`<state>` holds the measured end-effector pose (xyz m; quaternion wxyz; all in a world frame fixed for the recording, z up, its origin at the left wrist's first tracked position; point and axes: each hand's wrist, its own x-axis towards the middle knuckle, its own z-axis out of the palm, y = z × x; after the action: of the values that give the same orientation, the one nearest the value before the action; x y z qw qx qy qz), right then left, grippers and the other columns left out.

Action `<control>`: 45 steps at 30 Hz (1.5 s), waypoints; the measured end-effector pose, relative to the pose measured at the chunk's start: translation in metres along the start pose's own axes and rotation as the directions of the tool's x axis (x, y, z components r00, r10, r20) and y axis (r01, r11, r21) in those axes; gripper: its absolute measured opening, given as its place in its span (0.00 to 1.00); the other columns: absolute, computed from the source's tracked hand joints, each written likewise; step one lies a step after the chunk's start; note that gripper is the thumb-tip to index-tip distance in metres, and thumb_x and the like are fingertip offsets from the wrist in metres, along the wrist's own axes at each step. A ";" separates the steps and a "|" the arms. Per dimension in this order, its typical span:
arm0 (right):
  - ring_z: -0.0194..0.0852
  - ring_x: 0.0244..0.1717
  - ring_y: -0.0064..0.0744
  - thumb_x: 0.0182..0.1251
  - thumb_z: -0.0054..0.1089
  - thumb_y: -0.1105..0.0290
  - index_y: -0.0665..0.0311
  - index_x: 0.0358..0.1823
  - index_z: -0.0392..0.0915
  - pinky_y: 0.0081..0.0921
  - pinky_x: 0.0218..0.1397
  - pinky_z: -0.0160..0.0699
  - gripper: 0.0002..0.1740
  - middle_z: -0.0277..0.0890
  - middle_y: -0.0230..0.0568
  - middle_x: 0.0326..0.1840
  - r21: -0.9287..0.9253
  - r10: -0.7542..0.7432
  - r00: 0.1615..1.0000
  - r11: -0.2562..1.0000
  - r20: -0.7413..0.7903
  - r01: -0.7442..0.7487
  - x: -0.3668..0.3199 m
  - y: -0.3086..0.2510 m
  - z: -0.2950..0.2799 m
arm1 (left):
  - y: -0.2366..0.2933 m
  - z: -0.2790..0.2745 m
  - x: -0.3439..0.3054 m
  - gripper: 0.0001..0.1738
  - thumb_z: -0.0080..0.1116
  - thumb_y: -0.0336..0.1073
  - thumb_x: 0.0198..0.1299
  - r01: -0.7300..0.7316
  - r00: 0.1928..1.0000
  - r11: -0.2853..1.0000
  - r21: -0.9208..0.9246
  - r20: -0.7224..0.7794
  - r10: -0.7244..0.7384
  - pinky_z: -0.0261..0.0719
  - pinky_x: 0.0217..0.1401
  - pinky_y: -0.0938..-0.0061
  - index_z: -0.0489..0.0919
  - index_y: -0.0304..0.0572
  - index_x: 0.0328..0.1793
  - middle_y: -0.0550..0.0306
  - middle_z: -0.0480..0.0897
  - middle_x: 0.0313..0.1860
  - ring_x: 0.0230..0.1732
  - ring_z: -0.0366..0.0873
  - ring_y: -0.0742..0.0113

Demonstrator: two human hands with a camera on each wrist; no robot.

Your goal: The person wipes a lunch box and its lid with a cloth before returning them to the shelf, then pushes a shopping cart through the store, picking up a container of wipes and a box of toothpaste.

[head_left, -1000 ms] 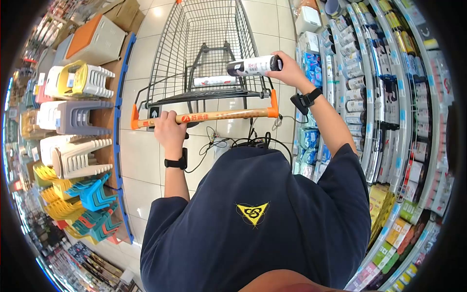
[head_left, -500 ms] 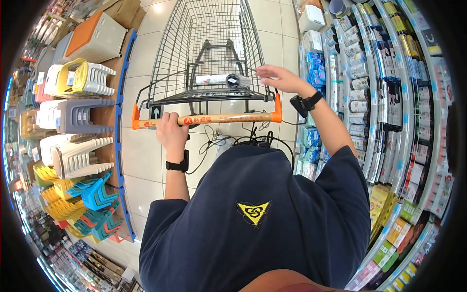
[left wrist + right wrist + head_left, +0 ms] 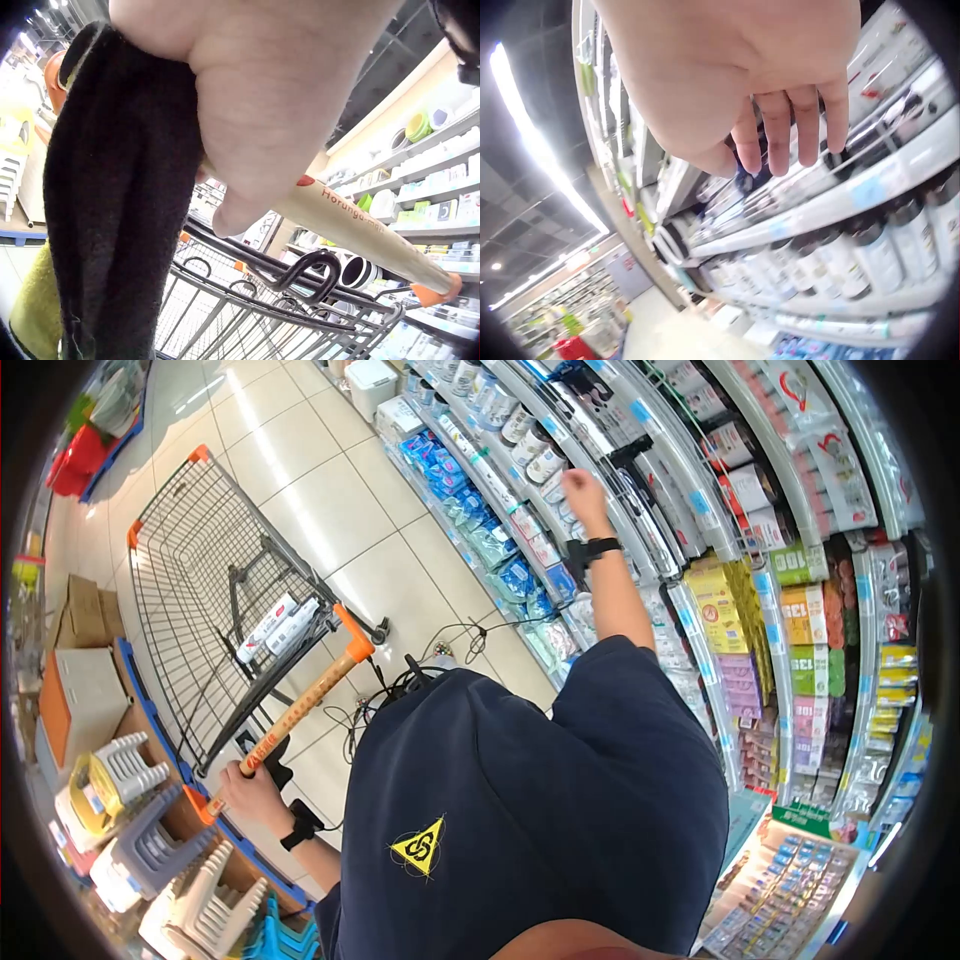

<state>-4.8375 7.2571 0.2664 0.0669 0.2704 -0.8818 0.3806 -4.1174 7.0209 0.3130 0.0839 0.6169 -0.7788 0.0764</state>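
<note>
My left hand [image 3: 254, 796] grips the cart handle [image 3: 310, 700] near its left end; in the left wrist view the thumb and palm [image 3: 277, 97] wrap the pale handle [image 3: 360, 229]. Two white rolls [image 3: 278, 628] lie side by side in the cart basket [image 3: 195, 560], close to the handle. My right hand [image 3: 586, 495] is held out over the shelves, holding nothing. The right wrist view shows that hand [image 3: 735, 82] with fingers spread and slightly bent, in front of a shelf of dark-capped rolls [image 3: 847, 262].
Shelves [image 3: 700, 490] of packaged goods run along the right. Stacked plastic stools [image 3: 150, 850] and a box with an orange lid [image 3: 85, 705] stand on a pallet at lower left. Tiled floor [image 3: 310, 490] lies between cart and shelves. Cables [image 3: 400, 685] hang by the shirt.
The view has turned toward the right-hand shelves. The right hand let go of the roll, which now lies in the cart, and moved to the shelves. The left hand stays on the handle.
</note>
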 end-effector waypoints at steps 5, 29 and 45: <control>0.86 0.46 0.50 0.64 0.67 0.56 0.61 0.43 0.87 0.42 0.52 0.82 0.16 0.88 0.47 0.42 -0.333 0.022 0.956 0.935 -0.291 -0.123 0.008 0.082 -0.099 | -0.006 0.004 -0.004 0.11 0.69 0.39 0.52 0.030 1.000 1.000 0.002 -0.005 -0.030 0.73 0.42 0.54 0.80 0.45 0.37 0.54 0.78 0.37 0.40 0.77 0.44; 0.79 0.37 0.35 0.64 0.59 0.33 0.65 0.71 0.72 0.41 0.49 0.80 0.47 0.78 0.48 0.62 0.093 0.572 0.731 0.761 0.371 -0.643 0.151 0.093 -0.069 | -0.004 0.023 -0.008 0.12 0.67 0.39 0.52 0.051 0.991 0.994 0.096 -0.131 -0.038 0.72 0.40 0.50 0.78 0.40 0.34 0.50 0.78 0.36 0.38 0.79 0.41; 0.73 0.66 0.60 0.55 0.72 0.41 0.69 0.62 0.77 0.41 0.69 0.70 0.43 0.78 0.62 0.62 -0.008 0.248 0.948 0.967 -0.199 -0.255 0.124 0.074 -0.065 | 0.047 0.004 -0.008 0.09 0.63 0.30 0.46 0.091 0.986 0.995 -0.036 -0.140 -0.096 0.72 0.48 0.50 0.78 0.37 0.34 0.45 0.78 0.38 0.44 0.76 0.38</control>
<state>-4.9870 7.2925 0.3053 0.1092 0.1158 -0.9044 0.3959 -4.1612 7.0383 0.3069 0.1513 0.6445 -0.7422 0.1044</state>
